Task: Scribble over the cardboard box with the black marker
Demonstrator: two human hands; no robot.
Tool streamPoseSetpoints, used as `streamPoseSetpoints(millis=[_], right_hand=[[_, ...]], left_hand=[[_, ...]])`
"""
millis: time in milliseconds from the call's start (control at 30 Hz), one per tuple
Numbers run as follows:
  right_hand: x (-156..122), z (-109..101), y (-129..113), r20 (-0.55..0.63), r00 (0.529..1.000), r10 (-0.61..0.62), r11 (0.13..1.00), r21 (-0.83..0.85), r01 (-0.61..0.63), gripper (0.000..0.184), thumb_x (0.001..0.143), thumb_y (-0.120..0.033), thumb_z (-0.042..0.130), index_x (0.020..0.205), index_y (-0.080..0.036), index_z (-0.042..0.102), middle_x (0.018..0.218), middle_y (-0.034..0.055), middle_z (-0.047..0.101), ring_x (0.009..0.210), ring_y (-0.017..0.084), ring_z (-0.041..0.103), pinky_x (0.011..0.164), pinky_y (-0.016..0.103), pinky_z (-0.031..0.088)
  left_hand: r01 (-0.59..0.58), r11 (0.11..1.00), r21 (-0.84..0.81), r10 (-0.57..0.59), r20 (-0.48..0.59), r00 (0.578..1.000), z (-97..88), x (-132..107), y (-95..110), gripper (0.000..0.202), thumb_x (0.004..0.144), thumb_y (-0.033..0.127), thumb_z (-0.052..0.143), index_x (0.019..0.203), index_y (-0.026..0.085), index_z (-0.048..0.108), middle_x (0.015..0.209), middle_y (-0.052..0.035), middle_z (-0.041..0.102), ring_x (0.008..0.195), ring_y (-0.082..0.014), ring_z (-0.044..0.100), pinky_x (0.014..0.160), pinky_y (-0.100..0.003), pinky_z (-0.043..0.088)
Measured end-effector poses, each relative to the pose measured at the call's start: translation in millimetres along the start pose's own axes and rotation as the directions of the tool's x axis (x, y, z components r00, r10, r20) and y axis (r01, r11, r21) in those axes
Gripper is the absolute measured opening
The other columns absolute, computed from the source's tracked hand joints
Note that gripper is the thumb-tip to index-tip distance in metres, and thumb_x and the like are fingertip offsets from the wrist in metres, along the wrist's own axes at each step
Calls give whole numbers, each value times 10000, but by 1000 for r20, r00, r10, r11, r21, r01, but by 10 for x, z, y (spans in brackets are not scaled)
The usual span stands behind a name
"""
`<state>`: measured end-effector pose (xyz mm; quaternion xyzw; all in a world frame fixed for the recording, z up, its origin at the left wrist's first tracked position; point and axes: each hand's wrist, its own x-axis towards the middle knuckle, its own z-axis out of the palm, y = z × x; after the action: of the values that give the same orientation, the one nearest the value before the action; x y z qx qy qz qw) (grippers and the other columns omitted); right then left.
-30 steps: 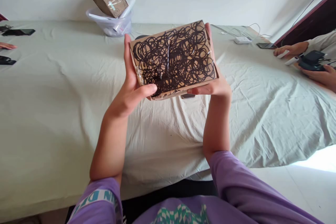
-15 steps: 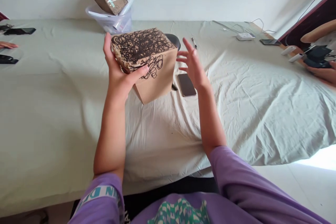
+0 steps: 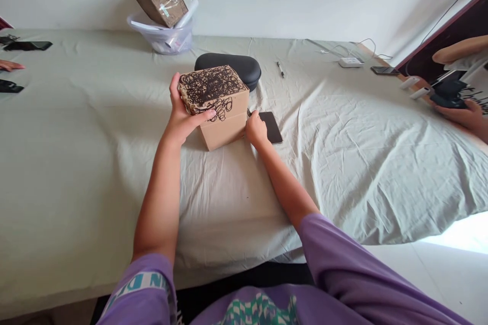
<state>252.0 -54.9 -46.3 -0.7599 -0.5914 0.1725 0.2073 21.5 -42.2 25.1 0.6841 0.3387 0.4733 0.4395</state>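
The right hand (image 3: 256, 128) curls closed round a thin dark object (image 3: 249, 111), mostly hidden, beside a black-scribbled tan cardboard box (image 3: 224, 129) standing on the green-clothed surface (image 3: 221, 203). The left hand (image 3: 183, 118), thumb and fingers spread wide, grips the box's left side. A flat black phone (image 3: 273, 128) lies just right; beyond are a black oblong case (image 3: 244, 67) and a translucent plastic tub (image 3: 173, 43).

White wall (image 3: 290, 0), cloth-covered table (image 3: 366, 172), pale floor (image 3: 438, 264), bright light

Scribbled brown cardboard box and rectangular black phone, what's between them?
Head view: the right hand, with a small dark tip beside its fingers, lies between the box and the phone.
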Motion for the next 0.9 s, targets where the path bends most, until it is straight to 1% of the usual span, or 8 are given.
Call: streamPoseSetpoints(millis=[133,333,433,567,667,767,833,900], right_hand=[[44,-18,101,-26,998,-54,990,130,57,389,1137,-344,270,1428,-128,411,1223,205,760,1096,300,738,914,357,497],[80,95,190,-136,981,-135,938,301,171,383,1126,-330,245,1448,-143,335,1263,182,745,1107,216,738,958,290,508],[132,33,179,-228,962,-152,907,354,227,365,1119,-341,215,1429,-177,317,1316,177,699,1171,196,714,1010,300,507],[160,-242,105,-515,847,-129,832,409,375,370,1108,-486,172,1284,-232,375,1303,153,585,1262,203,629,1109,381,497],[50,-497,-34,-700,709,-87,725,444,527,349,1097,-556,184,1232,-274,338,1117,81,526,1103,217,639,1033,436,531],[-164,-660,-218,-827,558,-67,541,439,717,290,1080,-584,318,1141,-303,353,942,21,467,897,211,630,892,427,557],[-311,-700,-312,-847,516,-129,463,408,787,324,1045,-617,430,988,-304,369,816,-14,422,736,193,567,770,395,557],[-429,-709,-357,-822,523,-227,441,392,808,395,1021,-653,478,883,-299,368,730,-32,417,642,179,508,682,375,541]], left_hand=[[-63,998,-30,61,-58,996,34,-19,-27,1231,723,407,924,1624,315,90,1793,-131,206,1640,-280,345,1387,-474,283],[-63,998,31,63,-1,998,-3,-17,-37,1208,720,448,898,1624,363,101,1782,-101,238,1645,-266,345,1382,-454,287],[-61,998,7,60,25,998,-16,-16,-48,1225,694,444,922,1629,358,135,1774,-106,254,1642,-294,347,1373,-466,295],[-20,1000,6,20,23,1000,-15,-19,-6,1201,661,459,941,1608,338,212,1735,-103,336,1621,-319,376,1363,-471,315],[90,996,-2,-90,-2,996,2,-43,102,1125,674,477,934,1572,321,274,1673,-108,438,1577,-337,438,1340,-495,360],[257,966,19,-257,-21,966,38,-94,240,1018,715,533,912,1518,293,335,1586,-128,540,1516,-376,505,1281,-560,429],[336,941,45,-336,-11,942,60,-135,316,943,750,564,894,1483,296,364,1549,-127,575,1486,-397,530,1229,-593,475],[375,924,73,-376,4,927,65,-170,358,885,784,580,876,1465,317,375,1547,-116,578,1472,-413,540,1183,-608,507]])
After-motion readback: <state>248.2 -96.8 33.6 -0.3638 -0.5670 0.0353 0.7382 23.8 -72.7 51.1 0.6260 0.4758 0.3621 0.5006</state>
